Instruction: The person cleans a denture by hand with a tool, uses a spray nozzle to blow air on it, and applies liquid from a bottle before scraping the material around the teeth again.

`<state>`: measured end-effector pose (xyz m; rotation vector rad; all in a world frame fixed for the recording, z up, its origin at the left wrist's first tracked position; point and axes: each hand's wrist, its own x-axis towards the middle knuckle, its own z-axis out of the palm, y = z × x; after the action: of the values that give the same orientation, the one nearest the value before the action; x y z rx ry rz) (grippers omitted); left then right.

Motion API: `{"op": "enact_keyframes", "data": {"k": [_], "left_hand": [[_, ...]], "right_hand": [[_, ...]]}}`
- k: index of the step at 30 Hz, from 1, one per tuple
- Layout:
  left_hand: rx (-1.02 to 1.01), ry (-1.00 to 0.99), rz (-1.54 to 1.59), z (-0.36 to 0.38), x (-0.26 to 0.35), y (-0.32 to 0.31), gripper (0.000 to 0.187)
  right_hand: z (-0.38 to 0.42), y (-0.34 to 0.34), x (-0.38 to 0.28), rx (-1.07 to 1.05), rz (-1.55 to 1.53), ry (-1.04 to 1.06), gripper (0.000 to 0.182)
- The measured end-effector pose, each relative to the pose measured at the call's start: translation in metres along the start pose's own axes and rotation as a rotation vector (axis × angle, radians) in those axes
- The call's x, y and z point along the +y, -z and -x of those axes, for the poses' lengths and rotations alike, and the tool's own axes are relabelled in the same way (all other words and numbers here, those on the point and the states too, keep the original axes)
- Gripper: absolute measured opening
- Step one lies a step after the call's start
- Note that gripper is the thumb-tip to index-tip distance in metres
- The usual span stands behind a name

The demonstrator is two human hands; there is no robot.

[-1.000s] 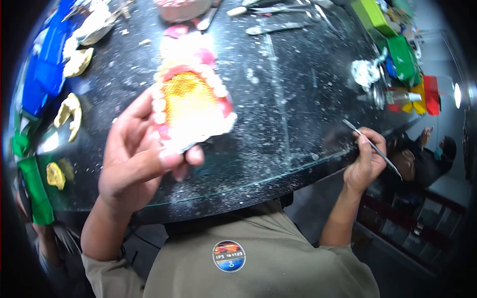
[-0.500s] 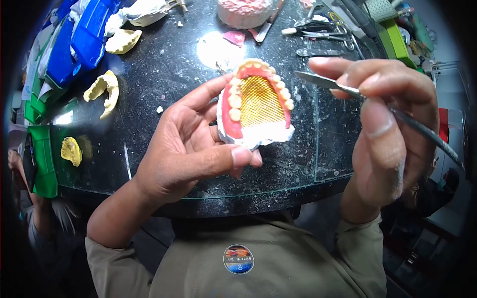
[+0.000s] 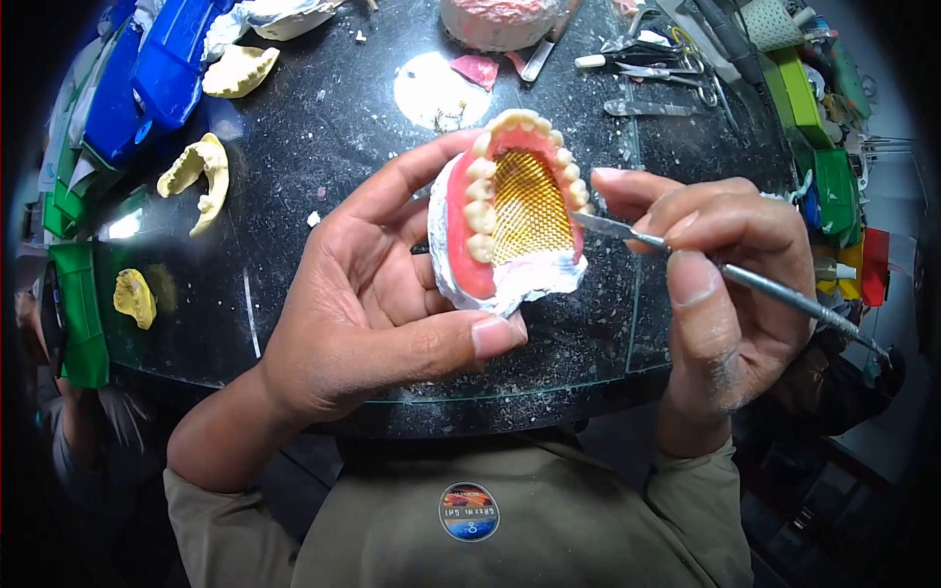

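Observation:
My left hand [image 3: 377, 269] is closed around a denture on a plaster cast [image 3: 461, 235], held up over the dark table. Cream teeth line its pink base, and a gold mesh [image 3: 534, 211] covers the palate. White plaster shows along the outer side and the near edge. In my right hand [image 3: 730, 265] is a wax carving knife [image 3: 774, 289] with a long ribbed metal handle, gripped between thumb and fingers. Its blade points left and meets the right rim of the denture by the back teeth; whether it touches cannot be made out.
Cream moulds [image 3: 201, 181] and a small yellow mould [image 3: 135, 298] lie at left by blue trays [image 3: 162, 83]. At the back are a round pink-topped block [image 3: 500, 24], pink wax pieces [image 3: 477, 71], a knife [image 3: 539, 61] and scissors [image 3: 667, 73]. Another person's arm shows far left.
My right hand has come left and down, bringing the knife blade to the denture's right rim. My left hand has turned and tilted the denture slightly.

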<state>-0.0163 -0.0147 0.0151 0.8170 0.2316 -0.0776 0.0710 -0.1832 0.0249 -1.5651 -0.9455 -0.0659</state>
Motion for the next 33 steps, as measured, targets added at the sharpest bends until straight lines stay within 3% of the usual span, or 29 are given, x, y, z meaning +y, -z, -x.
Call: {"op": "enact_keyframes", "data": {"k": [33], "left_hand": [[-0.001, -0.037, -0.020, -0.0006, -0.0017, 0.0019, 0.088]], "right_hand": [[0.0046, -0.0007, -0.0055, -0.150, 0.100, -0.024, 0.011]]}}
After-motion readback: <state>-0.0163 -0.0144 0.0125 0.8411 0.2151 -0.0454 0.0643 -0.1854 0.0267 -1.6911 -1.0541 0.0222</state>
